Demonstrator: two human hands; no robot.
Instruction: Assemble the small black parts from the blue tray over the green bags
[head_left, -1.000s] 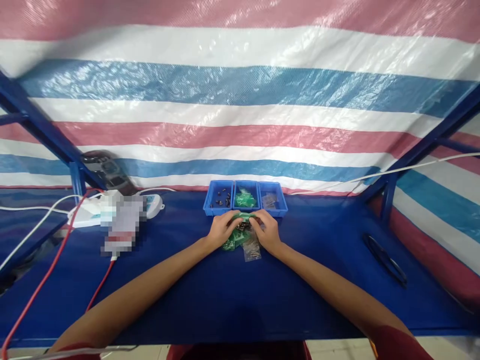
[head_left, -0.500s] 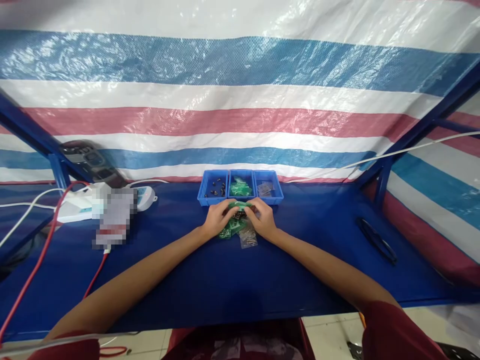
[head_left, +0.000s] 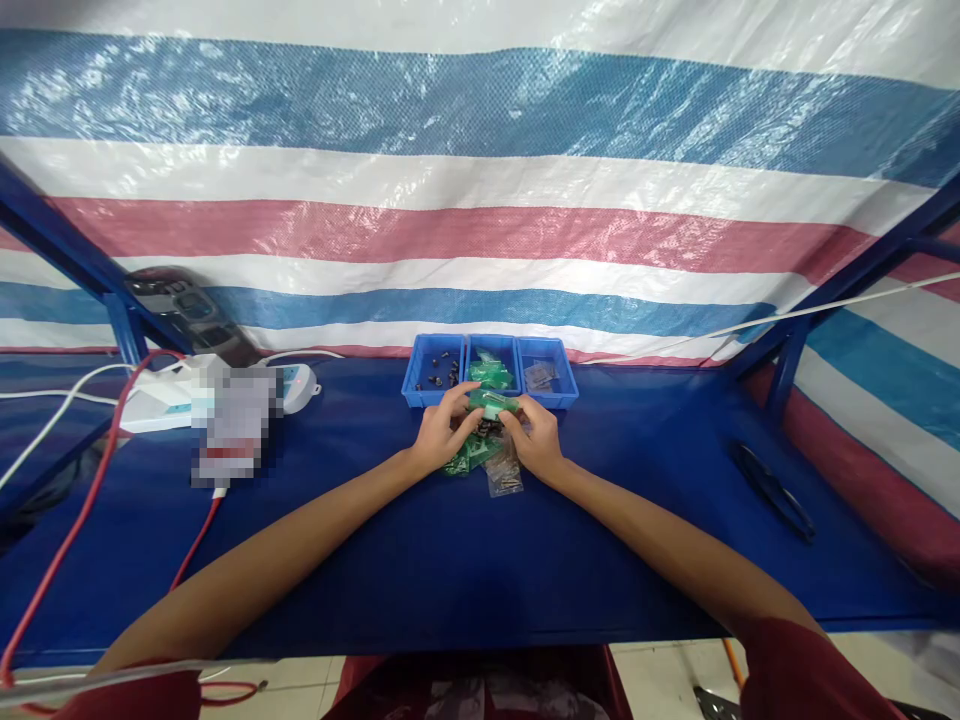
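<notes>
My left hand (head_left: 444,432) and my right hand (head_left: 535,436) pinch a small green bag (head_left: 493,403) between them, one at each end. Beneath it lies a pile with green bags (head_left: 466,457), dark metal parts and a clear bag of small pieces (head_left: 504,472). Just behind my hands are three blue bins side by side. The left bin (head_left: 421,398) has several dark metal parts, the middle bin (head_left: 480,347) holds green bags, and the right bin (head_left: 556,399) contains clear bags.
At the left of the blue table (head_left: 450,570) are a white power strip (head_left: 157,411), a blurred-out device (head_left: 238,425) and red and white cables. A dark object leans behind them. Black glasses (head_left: 772,490) lie at the right, near a blue frame bar.
The green bag between my hands now shows more of its flat face. The whole view has shifted slightly, and both hands remain over the pile.
</notes>
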